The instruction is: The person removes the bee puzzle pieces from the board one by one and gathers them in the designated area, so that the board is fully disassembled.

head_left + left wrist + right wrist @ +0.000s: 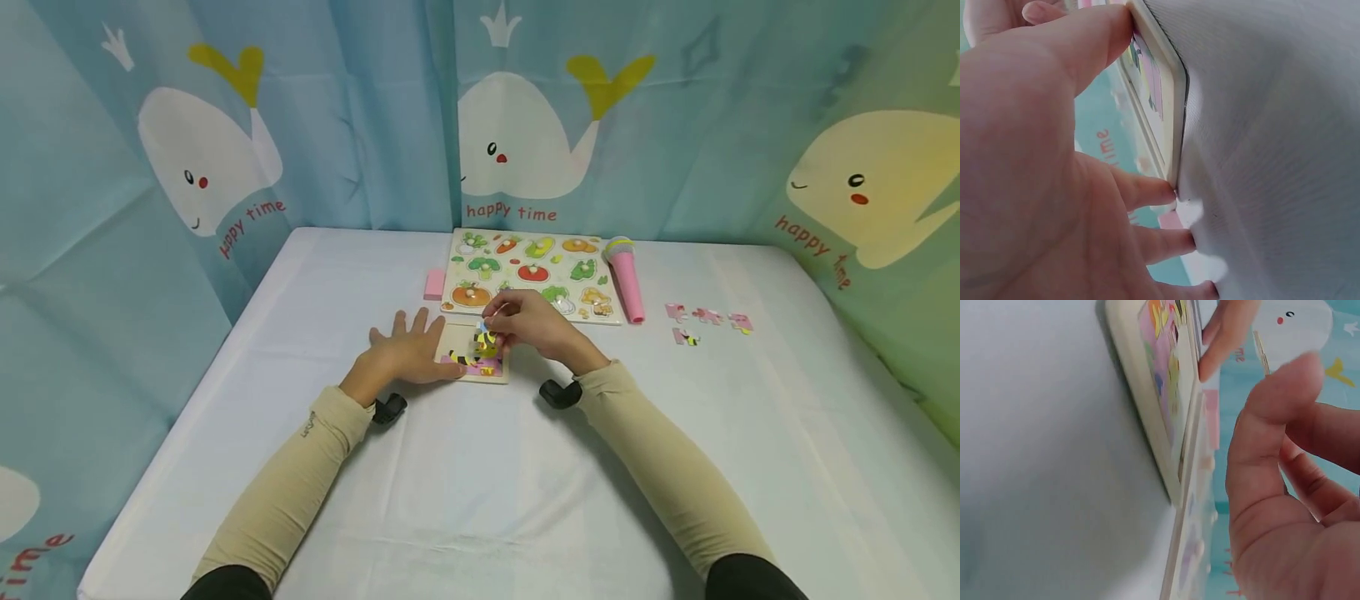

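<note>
Pinching a puzzle piece (486,338) between thumb and fingers of the right hand (534,323), just above the puzzle board (491,381) at the frame's centre, right of bare backing (456,338). Cannot tell the piece's long axis. Touching the board's left side with the left hand (405,353), fingers spread straight. Nearer, with the right hand, to loose pieces (707,316) at the frame's right.

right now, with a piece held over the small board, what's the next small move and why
Probably lower the puzzle piece towards the small board's bare upper part: the right hand pinches it above the board, pieces fill the lower part, and the left hand touches the board.
</note>
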Tool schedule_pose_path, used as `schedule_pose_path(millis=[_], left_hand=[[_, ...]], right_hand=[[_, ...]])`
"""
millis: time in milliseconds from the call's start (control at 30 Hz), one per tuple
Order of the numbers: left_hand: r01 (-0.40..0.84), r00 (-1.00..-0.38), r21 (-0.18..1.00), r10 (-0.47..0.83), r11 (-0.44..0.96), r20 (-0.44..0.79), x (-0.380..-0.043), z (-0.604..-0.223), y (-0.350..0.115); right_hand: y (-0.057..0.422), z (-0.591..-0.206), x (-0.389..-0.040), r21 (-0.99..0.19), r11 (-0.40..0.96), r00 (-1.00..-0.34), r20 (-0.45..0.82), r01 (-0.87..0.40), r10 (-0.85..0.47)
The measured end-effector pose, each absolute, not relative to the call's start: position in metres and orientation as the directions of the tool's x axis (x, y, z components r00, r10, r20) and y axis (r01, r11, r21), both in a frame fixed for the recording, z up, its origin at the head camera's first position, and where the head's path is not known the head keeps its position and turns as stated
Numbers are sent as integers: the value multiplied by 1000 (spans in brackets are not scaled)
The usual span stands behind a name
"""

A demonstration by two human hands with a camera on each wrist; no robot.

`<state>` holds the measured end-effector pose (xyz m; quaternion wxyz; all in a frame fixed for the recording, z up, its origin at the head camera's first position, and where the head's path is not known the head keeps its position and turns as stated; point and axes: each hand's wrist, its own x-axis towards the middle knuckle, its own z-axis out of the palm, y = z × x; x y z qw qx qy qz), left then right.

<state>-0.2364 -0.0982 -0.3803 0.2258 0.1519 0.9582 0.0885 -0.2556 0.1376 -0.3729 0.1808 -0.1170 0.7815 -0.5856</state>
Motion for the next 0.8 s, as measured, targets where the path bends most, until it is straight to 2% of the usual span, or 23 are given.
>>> schedule_pose_path(millis=[233, 500, 800], left_hand=[[265, -841, 235, 344, 935, -418, -236, -383, -100], [274, -831, 262, 365, 925, -420, -233, -379, -104], [274, -831, 268, 368, 924, -417, -230, -376, -102]], right_hand=[[159, -365, -249, -965, 257, -922, -145, 51, -359], [185, -361, -244, -965, 260, -934, -112, 21, -339], [206, -360, -241, -949, 314, -965, -53, -31, -256]])
